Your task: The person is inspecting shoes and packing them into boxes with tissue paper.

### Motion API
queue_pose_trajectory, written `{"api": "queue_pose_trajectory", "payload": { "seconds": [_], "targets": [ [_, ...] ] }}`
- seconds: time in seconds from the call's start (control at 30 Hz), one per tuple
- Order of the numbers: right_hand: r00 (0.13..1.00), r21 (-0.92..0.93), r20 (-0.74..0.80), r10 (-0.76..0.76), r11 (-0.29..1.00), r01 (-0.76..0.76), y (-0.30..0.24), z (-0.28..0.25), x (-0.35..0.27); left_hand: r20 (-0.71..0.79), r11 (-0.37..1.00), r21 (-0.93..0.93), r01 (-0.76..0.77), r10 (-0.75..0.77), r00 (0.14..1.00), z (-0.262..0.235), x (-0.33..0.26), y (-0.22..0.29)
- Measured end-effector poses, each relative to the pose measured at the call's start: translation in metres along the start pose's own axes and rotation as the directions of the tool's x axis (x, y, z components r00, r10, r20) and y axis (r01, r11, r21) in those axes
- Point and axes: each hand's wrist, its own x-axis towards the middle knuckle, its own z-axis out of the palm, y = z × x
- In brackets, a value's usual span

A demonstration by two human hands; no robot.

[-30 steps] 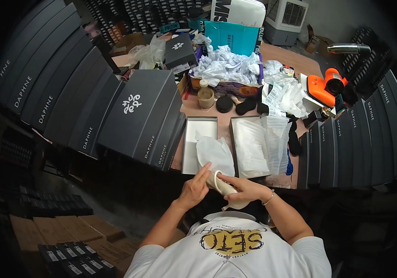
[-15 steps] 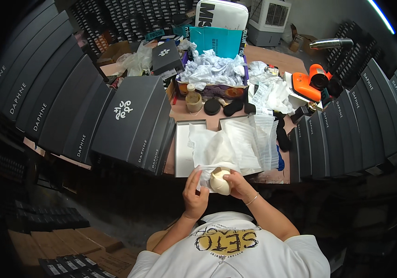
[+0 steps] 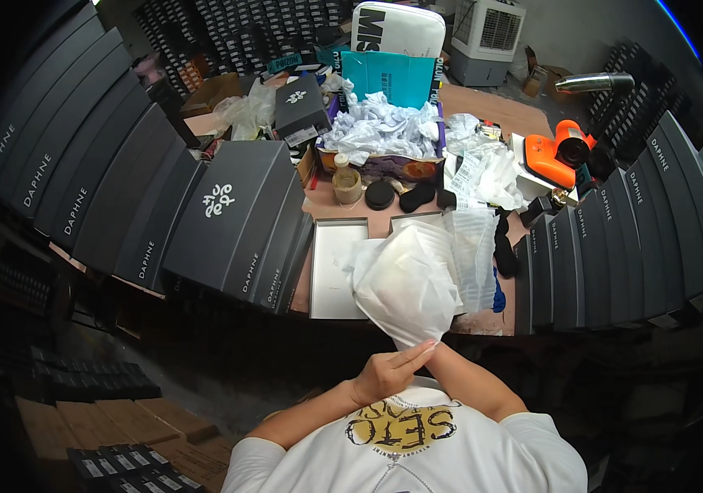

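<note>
A sheet of white tissue paper [image 3: 409, 283] spreads over the front of the table and hangs past its edge. My left hand [image 3: 388, 374] reaches across my front, its fingers pinched on the paper's near corner. My right forearm [image 3: 470, 382] goes up under the sheet, which hides that hand and whatever it holds. Behind the paper lies an open shallow box with a white inside [image 3: 337, 275], its left part bare. More white wrapping [image 3: 470, 238] lies to the right of the sheet.
Dark shoe boxes [image 3: 232, 222] line the left side, with another row [image 3: 606, 255] on the right. Farther back stand a glue bottle [image 3: 346, 181], a round black tin [image 3: 379, 195] and a bin of crumpled paper [image 3: 384, 123]. An orange device [image 3: 550, 160] lies at the back right.
The tissue paper has been drawn over the cream shoe and my right hand, hiding both. My left hand has moved right and nearer to me, along with the paper's corner.
</note>
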Motion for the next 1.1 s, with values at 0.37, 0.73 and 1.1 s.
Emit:
{"api": "queue_pose_trajectory", "payload": {
  "seconds": [0.37, 0.73, 1.1],
  "targets": [
    [0.969, -0.938, 0.187, -0.163, 0.265, 0.226, 0.045, 0.032, -0.016, 0.126, -0.082, -0.985, 0.151, -0.944, 0.306, 0.011, -0.04, -0.064],
    [0.95, -0.986, -0.002, 0.312, 0.157, -0.053, -0.16, 0.053, -0.062, 0.116, 0.481, -0.217, 0.849, -0.851, 0.512, -0.074, 0.049, -0.105],
    [0.974, -0.918, -0.053, -0.222, -0.373, -0.135, -0.137, -0.087, 0.003, 0.207, 0.057, -0.612, 0.789, -0.951, 0.23, 0.186, 0.081, -0.228]
  ]
}}
